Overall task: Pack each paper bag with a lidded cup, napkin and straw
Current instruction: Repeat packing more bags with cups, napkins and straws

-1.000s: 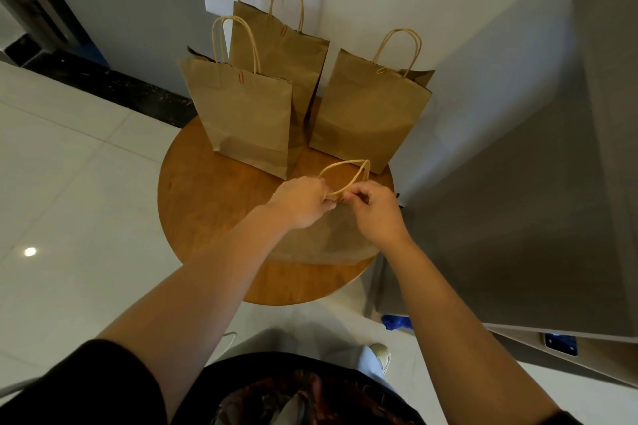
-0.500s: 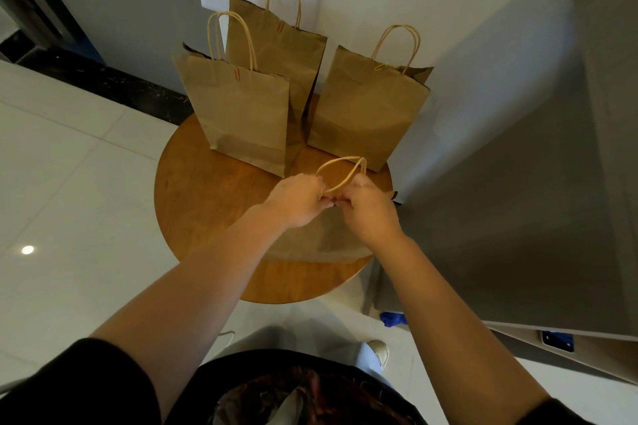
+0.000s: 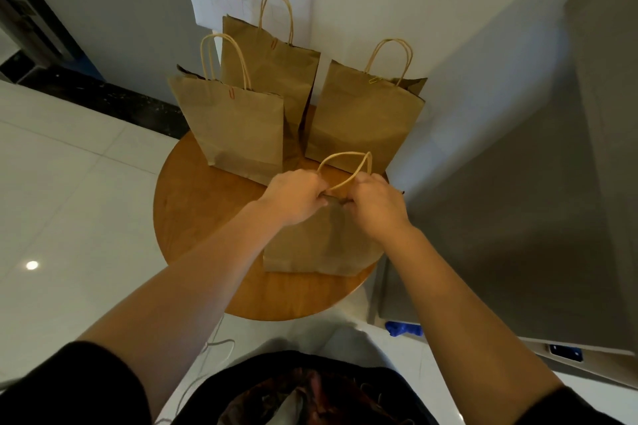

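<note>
Left hand and right hand, fingers curled, grip the top edge of the nearest paper bag on the round wooden table; three bags stand behind.

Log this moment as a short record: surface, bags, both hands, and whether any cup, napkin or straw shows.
surface: round wooden table
standing bags: three, upright at the far side: left bag, rear bag, right bag
clips: one at each standing bag's top edge
near bag: closest to the person, both hands at its top edge
left hand: fingers curled, grip at the bag's top by the handle
right hand: fingers curled, grip on the same edge
cup, napkin, straw: none visible
</note>
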The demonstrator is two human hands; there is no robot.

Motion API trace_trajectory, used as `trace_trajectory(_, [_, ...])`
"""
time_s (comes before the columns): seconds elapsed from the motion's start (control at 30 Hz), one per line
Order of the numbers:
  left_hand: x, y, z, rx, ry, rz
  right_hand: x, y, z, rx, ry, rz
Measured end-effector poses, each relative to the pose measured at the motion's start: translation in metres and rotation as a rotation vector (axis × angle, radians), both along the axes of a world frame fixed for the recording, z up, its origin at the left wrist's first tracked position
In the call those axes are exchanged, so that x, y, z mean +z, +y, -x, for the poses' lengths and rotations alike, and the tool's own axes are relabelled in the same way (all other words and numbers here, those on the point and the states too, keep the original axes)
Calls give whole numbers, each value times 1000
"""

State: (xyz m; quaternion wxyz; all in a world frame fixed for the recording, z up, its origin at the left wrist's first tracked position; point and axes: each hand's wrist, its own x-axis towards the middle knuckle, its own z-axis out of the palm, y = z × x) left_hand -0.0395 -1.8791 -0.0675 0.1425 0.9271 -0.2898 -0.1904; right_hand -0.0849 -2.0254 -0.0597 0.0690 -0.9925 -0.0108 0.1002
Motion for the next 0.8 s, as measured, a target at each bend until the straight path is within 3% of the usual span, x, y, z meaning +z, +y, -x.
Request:
trace_trajectory(0.37, [9,-52,-85,32,-27,18,9,-42,-81,-103,-53,73])
trace_trajectory(0.8, [3,-71,-109,124,-112,-5,-11,-48,-97,-154,-101,-142])
